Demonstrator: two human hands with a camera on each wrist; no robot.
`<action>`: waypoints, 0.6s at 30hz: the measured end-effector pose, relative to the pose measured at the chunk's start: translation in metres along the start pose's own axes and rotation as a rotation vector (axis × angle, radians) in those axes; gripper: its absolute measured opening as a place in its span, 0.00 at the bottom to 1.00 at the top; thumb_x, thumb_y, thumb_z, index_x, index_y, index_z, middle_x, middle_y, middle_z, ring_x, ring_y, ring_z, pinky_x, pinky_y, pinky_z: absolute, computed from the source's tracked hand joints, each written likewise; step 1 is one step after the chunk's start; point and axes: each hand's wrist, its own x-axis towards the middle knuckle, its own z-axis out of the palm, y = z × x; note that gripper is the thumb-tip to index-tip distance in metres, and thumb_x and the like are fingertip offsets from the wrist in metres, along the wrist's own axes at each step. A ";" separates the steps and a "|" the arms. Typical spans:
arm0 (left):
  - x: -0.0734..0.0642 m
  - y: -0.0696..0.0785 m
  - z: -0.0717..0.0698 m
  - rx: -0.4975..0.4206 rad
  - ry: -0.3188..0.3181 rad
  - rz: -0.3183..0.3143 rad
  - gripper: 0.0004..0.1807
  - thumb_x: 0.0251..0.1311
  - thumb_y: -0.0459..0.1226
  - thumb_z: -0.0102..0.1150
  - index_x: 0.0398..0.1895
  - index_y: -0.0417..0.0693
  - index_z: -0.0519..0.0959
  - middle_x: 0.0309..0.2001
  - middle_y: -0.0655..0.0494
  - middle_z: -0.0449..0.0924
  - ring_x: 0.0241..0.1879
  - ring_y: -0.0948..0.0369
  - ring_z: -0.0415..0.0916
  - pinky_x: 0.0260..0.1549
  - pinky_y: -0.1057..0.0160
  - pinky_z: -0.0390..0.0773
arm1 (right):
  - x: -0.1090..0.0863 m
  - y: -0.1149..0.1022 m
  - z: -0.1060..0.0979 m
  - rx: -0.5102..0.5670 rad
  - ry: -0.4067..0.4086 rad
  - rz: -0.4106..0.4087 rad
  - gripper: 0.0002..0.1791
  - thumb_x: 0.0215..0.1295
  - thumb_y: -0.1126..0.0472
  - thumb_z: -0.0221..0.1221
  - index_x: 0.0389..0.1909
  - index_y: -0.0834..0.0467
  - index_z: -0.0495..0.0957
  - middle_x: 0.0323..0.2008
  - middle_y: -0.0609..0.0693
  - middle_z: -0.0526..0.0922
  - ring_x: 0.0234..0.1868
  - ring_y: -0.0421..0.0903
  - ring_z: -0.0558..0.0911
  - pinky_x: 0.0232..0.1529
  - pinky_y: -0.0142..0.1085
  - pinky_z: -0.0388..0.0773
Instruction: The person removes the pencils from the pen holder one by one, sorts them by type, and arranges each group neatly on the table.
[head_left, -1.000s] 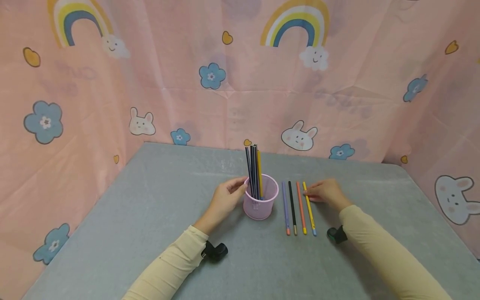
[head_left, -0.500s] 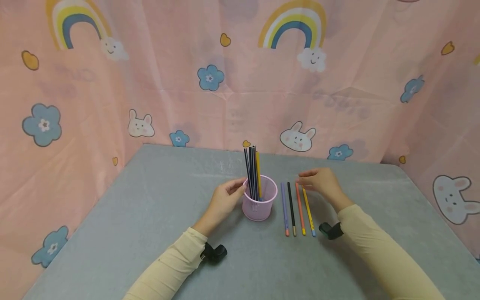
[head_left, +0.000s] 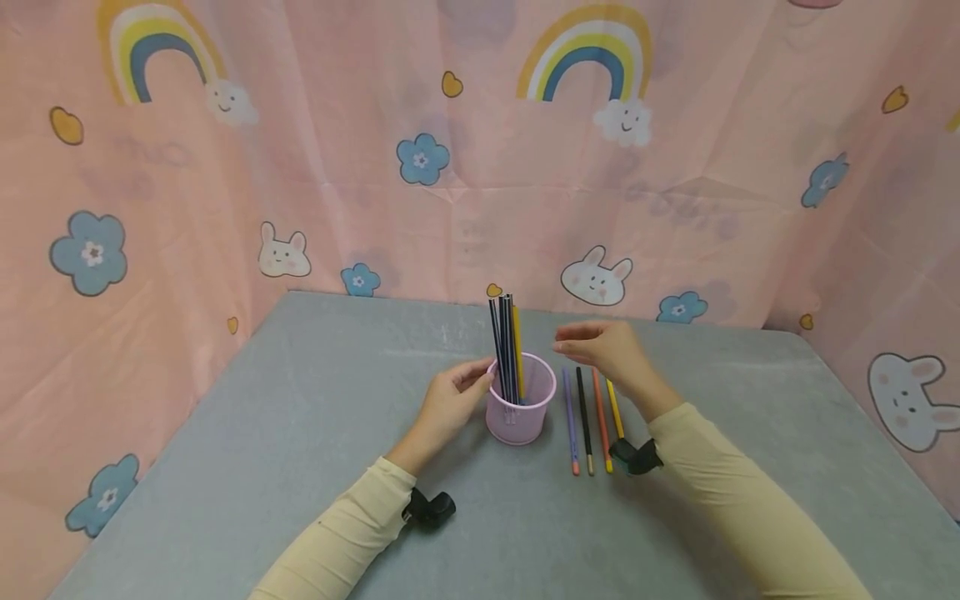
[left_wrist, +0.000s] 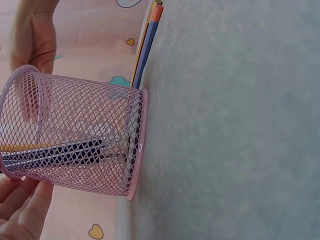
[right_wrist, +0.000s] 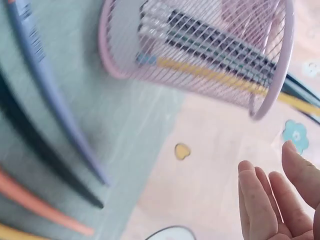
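Note:
A pink mesh pencil cup (head_left: 517,421) stands upright on the grey table, holding several dark pencils (head_left: 506,350) and a yellow one (head_left: 518,354). My left hand (head_left: 446,408) holds the cup at its left side near the rim; in the left wrist view its fingertips (left_wrist: 44,192) lie against the mesh. To the cup's right, my right hand (head_left: 607,354) hovers with nothing in it, fingers extended toward the cup. Beneath it lie a purple pencil (head_left: 571,421), a black pencil (head_left: 584,421), an orange pencil (head_left: 601,408) and a yellow pencil (head_left: 616,408), partly covered by the right wrist camera.
Black wrist cameras (head_left: 431,508) sit below both sleeves. A pink curtain (head_left: 480,208) printed with rainbows, flowers and rabbits hangs behind the grey table (head_left: 360,358) and at its sides.
My right hand has lifted away from the yellow pencil and moved left over the row toward the cup. The left hand and the cup have stayed in place.

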 end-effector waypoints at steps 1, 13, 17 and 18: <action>0.000 -0.001 0.000 -0.002 -0.001 -0.002 0.18 0.63 0.38 0.55 0.55 0.40 0.76 0.53 0.46 0.78 0.53 0.54 0.76 0.53 0.60 0.75 | 0.001 -0.002 0.002 0.007 -0.002 -0.009 0.26 0.54 0.52 0.66 0.51 0.62 0.77 0.52 0.58 0.79 0.51 0.50 0.81 0.48 0.35 0.79; -0.011 0.032 -0.003 0.004 -0.026 -0.017 0.18 0.64 0.33 0.52 0.55 0.32 0.73 0.53 0.39 0.76 0.54 0.50 0.75 0.54 0.57 0.75 | 0.004 -0.017 0.024 0.053 -0.044 -0.075 0.21 0.55 0.59 0.65 0.50 0.62 0.78 0.51 0.57 0.80 0.51 0.49 0.81 0.50 0.37 0.79; -0.012 0.035 -0.003 0.006 -0.028 -0.014 0.18 0.64 0.33 0.52 0.55 0.32 0.73 0.53 0.39 0.77 0.54 0.50 0.75 0.54 0.58 0.75 | 0.005 -0.019 0.029 0.015 -0.029 -0.092 0.20 0.54 0.58 0.66 0.48 0.61 0.79 0.49 0.56 0.82 0.50 0.49 0.80 0.53 0.41 0.77; -0.012 0.034 -0.003 0.006 -0.028 -0.011 0.18 0.64 0.33 0.52 0.55 0.32 0.73 0.53 0.39 0.77 0.54 0.50 0.75 0.54 0.58 0.75 | 0.006 -0.019 0.030 0.006 -0.023 -0.102 0.20 0.54 0.58 0.66 0.47 0.60 0.80 0.48 0.56 0.82 0.50 0.49 0.80 0.53 0.42 0.77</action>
